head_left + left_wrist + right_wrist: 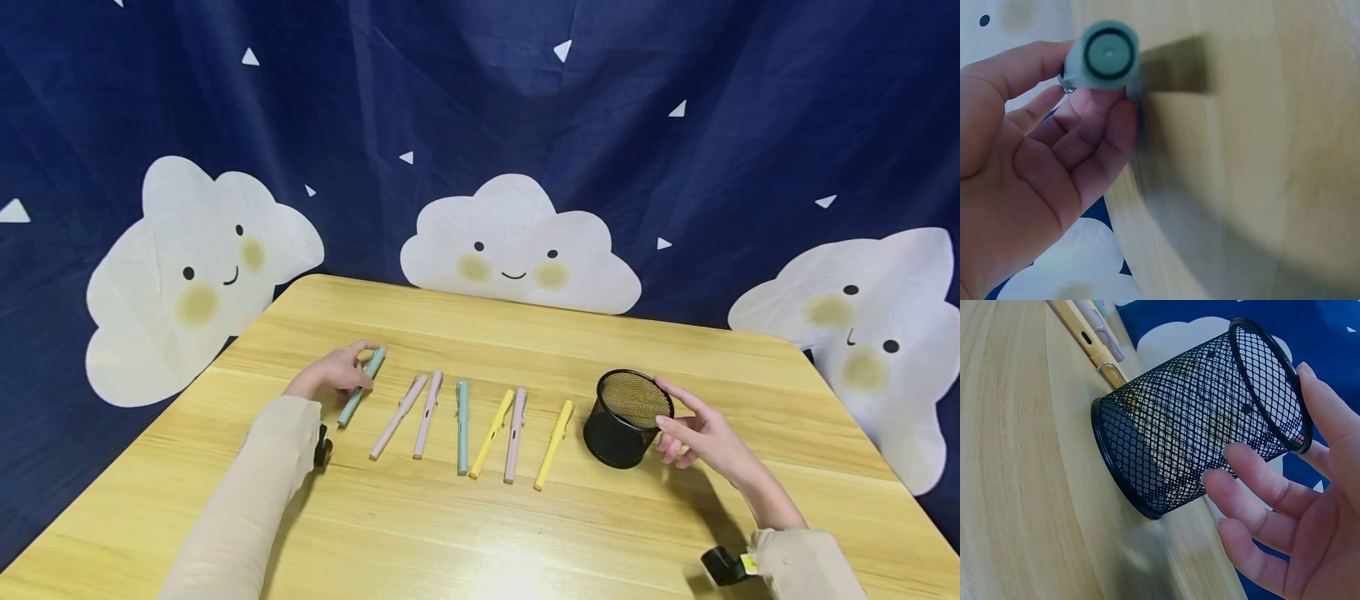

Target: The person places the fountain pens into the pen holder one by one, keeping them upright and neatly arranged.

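My left hand point(341, 371) pinches a teal pen point(362, 388) at the left end of a row of pens. In the left wrist view the round end of this teal pen point(1109, 55) faces the camera, with thumb and fingers around its barrel. On the right, my right hand point(701, 433) holds a black mesh pen holder point(618, 437) at its rim. The right wrist view has a thumb at the rim of the pen holder point(1172, 425), while the other fingers curl beside its mesh wall. The holder stands upright on the table.
Between the hands lie lilac pens point(398, 417), another teal pen point(462, 428) and yellow pens point(554, 445), side by side on the wooden table point(450, 533). A dark blue curtain point(480, 100) with white clouds hangs behind the table's far edge.
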### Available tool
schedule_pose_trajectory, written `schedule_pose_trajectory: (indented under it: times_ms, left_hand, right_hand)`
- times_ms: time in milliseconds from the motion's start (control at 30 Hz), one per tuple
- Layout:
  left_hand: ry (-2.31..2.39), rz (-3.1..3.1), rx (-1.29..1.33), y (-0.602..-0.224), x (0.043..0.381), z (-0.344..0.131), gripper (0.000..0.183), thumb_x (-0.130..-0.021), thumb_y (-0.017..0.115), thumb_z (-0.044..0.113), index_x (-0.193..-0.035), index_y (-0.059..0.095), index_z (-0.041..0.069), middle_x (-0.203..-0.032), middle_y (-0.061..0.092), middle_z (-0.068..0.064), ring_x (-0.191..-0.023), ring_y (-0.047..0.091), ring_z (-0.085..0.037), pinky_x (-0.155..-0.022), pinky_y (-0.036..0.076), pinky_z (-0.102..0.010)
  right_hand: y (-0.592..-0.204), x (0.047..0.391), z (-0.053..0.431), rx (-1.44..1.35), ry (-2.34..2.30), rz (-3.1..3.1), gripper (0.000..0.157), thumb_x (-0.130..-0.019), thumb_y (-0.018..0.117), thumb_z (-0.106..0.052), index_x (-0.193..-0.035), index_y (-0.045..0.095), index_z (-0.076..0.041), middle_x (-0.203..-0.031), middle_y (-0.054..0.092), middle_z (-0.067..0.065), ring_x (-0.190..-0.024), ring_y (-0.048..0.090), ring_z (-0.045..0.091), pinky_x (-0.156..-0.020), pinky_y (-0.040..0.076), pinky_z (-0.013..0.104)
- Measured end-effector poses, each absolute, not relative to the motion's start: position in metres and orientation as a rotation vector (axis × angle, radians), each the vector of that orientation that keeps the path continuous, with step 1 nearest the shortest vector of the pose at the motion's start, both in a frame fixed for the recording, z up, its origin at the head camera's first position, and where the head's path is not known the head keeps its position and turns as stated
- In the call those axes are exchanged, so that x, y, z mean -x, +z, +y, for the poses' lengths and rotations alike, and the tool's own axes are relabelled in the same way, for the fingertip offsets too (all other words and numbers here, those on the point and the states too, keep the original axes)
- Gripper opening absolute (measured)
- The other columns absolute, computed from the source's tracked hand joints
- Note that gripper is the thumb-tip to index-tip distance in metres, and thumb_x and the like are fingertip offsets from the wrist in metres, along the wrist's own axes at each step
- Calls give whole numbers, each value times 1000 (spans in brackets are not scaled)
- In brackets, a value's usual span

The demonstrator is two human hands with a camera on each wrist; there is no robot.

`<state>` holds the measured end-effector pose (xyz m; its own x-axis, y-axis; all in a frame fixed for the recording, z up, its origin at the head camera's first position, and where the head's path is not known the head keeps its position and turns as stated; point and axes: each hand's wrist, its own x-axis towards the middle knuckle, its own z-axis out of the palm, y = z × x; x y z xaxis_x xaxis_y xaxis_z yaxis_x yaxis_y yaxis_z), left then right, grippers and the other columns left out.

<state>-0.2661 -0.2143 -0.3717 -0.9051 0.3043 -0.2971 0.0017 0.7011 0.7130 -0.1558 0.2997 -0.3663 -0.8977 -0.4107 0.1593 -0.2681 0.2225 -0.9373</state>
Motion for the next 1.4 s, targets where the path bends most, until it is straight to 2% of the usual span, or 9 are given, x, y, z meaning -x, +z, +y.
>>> schedule_pose_trajectory:
  times_ms: [133, 467, 600, 767, 967, 1067, 1200, 1400]
  left_hand:
    - [1145, 2515, -233, -374, 266, -216, 66, -82, 56, 0, -139, 21, 3, -57, 43, -5, -47, 41, -16, -49, 39, -28]
    - [1239, 2525, -81, -371, 264, -213, 61, -83, 53, -2, -137, 23, 0, -57, 45, -5, -47, 43, -14, -48, 40, -26]
    - [1313, 2476, -115, -367, 263, -211, 57, -86, 49, -2, -136, 22, -3, -66, 51, -11, -52, 52, -16, -51, 45, -29]
    - [1416, 2395, -163, -363, 261, -206, 57, -88, 47, -4, -137, 17, -4, -84, 54, -21, -65, 61, -25, -61, 51, -34]
    - [1486, 2343, -212, -360, 260, -199, 58, -88, 46, -6, -137, 16, -5, -86, 52, -22, -70, 62, -30, -63, 51, -36]
    - [1532, 2322, -229, -360, 260, -196, 58, -88, 46, -7, -137, 16, -5, -90, 53, -27, -70, 62, -30, -63, 52, -37]
    - [1608, 2288, -234, -360, 260, -191, 60, -88, 47, -8, -138, 15, -3, -97, 52, -33, -71, 63, -29, -62, 52, -34]
    - [1693, 2247, -228, -359, 260, -185, 63, -86, 49, -7, -139, 15, -2, -101, 51, -34, -75, 63, -31, -62, 52, -32]
  right_hand:
    - [-366, 156, 300, 661, -1766, 2360, 58, -93, 42, 0, -142, 23, -24, -64, 60, 16, -54, 60, 18, -42, 49, 37]
    - [-366, 156, 300, 663, -1753, 2372, 59, -93, 42, 1, -143, 23, -24, -64, 60, 15, -54, 60, 19, -41, 49, 37]
    - [-367, 156, 301, 667, -1750, 2371, 59, -93, 41, 1, -143, 22, -24, -64, 60, 17, -54, 60, 19, -41, 49, 38]
    - [-367, 156, 301, 669, -1749, 2368, 58, -93, 41, 0, -143, 22, -24, -64, 60, 17, -53, 60, 20, -41, 49, 38]
    - [-367, 156, 300, 666, -1750, 2358, 58, -93, 41, 0, -143, 22, -25, -64, 60, 15, -53, 60, 19, -42, 49, 38]
    - [-367, 157, 301, 669, -1750, 2356, 59, -93, 41, 0, -143, 22, -25, -64, 60, 15, -53, 60, 19, -42, 49, 38]
    - [-367, 157, 301, 673, -1750, 2357, 58, -93, 41, 0, -143, 21, -24, -64, 60, 16, -53, 60, 20, -42, 49, 38]
    - [-368, 156, 300, 669, -1753, 2361, 58, -93, 41, 0, -143, 21, -24, -64, 60, 18, -53, 60, 21, -41, 49, 39]
